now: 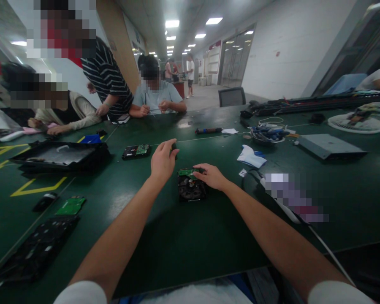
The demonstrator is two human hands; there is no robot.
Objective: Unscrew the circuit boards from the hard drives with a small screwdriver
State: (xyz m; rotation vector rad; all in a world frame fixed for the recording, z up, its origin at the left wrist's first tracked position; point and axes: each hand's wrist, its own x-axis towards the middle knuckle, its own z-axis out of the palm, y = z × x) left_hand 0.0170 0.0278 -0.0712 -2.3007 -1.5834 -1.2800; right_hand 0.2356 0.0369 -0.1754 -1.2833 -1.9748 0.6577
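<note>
Two bare hands of yours reach out over the dark green surface (183,249). Your right hand (211,175) rests on the top edge of a hard drive (191,188) that lies flat on the surface right in front of you. Its fingers press on the small green circuit board (186,172) at the far end of the drive. Your left hand (162,160) is lifted just above and to the left of the drive. It is curled around a small dark thing (175,150), maybe a tool handle, but it is too small to tell.

Another hard drive (136,151) with a green board lies farther away to the left. A black tray (60,155) sits at the far left. A white and blue glove (251,156) lies to the right. Other people sit across the surface, busy with their own hands.
</note>
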